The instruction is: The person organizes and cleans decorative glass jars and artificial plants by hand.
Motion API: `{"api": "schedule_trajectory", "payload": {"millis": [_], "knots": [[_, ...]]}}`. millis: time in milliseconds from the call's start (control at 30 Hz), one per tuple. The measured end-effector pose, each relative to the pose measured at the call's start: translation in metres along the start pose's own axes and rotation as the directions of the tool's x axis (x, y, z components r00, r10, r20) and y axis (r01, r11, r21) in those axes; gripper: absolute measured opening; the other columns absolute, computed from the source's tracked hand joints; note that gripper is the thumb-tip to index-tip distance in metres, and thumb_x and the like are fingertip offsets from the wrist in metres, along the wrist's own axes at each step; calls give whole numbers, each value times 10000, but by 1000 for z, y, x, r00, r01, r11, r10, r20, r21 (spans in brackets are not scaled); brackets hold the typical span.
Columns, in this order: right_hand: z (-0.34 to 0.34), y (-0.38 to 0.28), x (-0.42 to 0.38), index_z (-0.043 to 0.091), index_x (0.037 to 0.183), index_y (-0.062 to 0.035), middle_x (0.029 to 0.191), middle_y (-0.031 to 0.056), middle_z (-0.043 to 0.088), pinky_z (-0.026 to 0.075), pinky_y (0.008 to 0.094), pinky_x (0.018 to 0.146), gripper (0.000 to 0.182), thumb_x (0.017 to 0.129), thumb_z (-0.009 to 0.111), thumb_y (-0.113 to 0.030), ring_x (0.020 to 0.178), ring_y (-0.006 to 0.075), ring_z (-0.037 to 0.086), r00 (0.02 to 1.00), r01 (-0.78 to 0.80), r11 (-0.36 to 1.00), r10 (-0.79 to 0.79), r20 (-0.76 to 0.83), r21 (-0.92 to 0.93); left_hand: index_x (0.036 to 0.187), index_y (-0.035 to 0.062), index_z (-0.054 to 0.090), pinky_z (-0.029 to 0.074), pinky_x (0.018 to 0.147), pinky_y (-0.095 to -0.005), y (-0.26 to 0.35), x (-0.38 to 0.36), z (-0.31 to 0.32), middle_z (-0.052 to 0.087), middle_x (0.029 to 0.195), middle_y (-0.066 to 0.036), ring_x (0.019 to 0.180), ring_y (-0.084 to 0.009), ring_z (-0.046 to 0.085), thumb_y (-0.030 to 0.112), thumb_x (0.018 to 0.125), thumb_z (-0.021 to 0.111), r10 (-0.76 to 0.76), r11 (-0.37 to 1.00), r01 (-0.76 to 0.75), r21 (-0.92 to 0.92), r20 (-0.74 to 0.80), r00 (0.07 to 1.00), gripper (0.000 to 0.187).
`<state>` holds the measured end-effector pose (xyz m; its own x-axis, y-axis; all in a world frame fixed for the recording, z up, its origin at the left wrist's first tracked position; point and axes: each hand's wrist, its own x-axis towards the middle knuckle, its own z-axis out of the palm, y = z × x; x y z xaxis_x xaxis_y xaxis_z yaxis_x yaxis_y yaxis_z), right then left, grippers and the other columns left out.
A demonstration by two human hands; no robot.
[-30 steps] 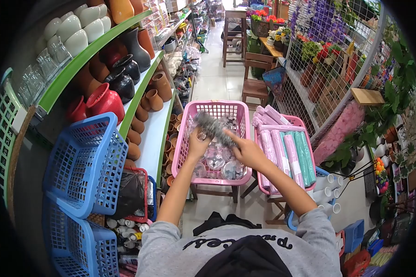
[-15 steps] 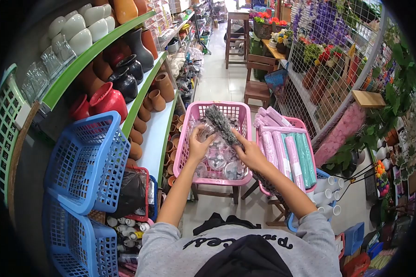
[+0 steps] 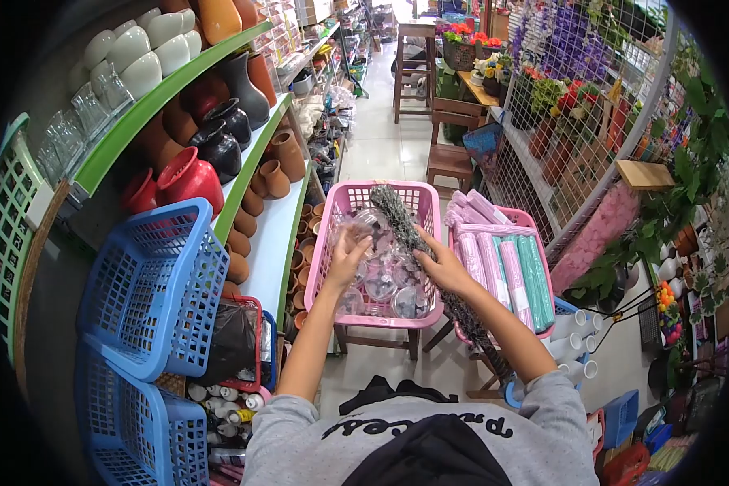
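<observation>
A long grey feathery duster (image 3: 397, 217) slants over a pink basket (image 3: 432, 212), its lower end passing under my right forearm. My right hand (image 3: 443, 265) is closed around it. Above the basket's left part, my left hand (image 3: 349, 256) has its fingers curled round a clear plastic item (image 3: 360, 227), whose outline is hard to make out. Clear round containers (image 3: 381, 283) lie inside the basket, which rests on a dark wooden stool (image 3: 374, 338).
A second pink basket (image 3: 544, 271) with pink and teal rolls (image 3: 533, 279) stands at the right. Blue baskets (image 3: 150, 275) and shelves of pots (image 3: 255, 150) line the left. A wooden chair (image 3: 452, 146) stands ahead in the aisle.
The duster's lower part shows more below my right forearm. My left hand has shifted slightly down with its fingers still curled.
</observation>
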<state>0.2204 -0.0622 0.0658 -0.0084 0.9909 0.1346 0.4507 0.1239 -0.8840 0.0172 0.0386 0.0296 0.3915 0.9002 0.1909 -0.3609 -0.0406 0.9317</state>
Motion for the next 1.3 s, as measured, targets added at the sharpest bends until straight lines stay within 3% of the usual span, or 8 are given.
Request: {"api": "schedule_trajectory", "payload": {"millis": [267,433,733,933,1000,1067,1133,1300], "knots": [[16,-40,-15,319,1402,-254,774,252,623,486,469,683,626,823,524,-135,709,403,620,982,173,920,-135,130,-351,1069,-28,561,502,755,-300,3,14,-9,654,931,-111,870,-199,639,76,688,741,139,706,-151,692,73,988,435],[8,-30,-4,300,1405,-259,712,234,603,472,484,635,636,824,527,-134,651,405,600,997,-16,948,-8,-75,-316,1027,19,490,447,852,-285,0,4,6,570,965,-62,940,-139,564,-28,687,709,283,846,-253,470,7,959,407],[4,-37,-6,336,1392,-257,741,231,611,478,473,649,618,817,527,-134,676,405,603,991,112,913,-132,-24,-392,1000,24,424,457,829,-307,0,4,13,605,973,-121,921,-219,606,-13,695,717,281,828,-216,517,-49,959,424],[12,-47,-14,349,1388,-242,657,237,588,477,483,630,598,826,528,-142,627,418,593,966,242,885,-260,11,-397,1023,57,391,449,885,-304,-9,10,10,562,1065,-116,1004,-199,574,-30,729,705,275,913,-232,335,-88,957,439],[2,-55,-8,367,1379,-232,720,237,611,483,478,663,567,841,526,-148,662,419,599,999,53,923,-53,11,-380,1015,62,388,450,892,-299,-6,10,9,556,1079,-119,1022,-199,568,-35,748,691,288,921,-247,301,-100,952,415],[-6,-56,-4,363,1386,-190,983,255,623,483,427,813,556,853,517,-151,884,390,621,991,-118,956,132,34,-270,1077,73,400,457,882,-291,-2,7,6,562,1083,-110,1016,-181,568,-59,773,658,283,955,-286,-79,-48,958,420],[-6,-23,2,353,1391,-141,1220,257,532,406,369,964,556,860,518,-161,1122,346,544,992,116,984,-121,-27,-139,1207,76,400,468,870,-289,2,10,5,573,1057,-48,999,-163,572,17,819,657,278,953,-286,-100,-84,957,469],[9,-13,2,341,1398,-140,1222,248,536,422,363,934,563,869,528,-181,1097,361,556,987,129,987,-137,-84,-94,1109,91,546,519,843,-362,8,7,12,612,1051,-46,969,-182,605,252,907,576,-160,818,69,-571,-111,981,260]]}}
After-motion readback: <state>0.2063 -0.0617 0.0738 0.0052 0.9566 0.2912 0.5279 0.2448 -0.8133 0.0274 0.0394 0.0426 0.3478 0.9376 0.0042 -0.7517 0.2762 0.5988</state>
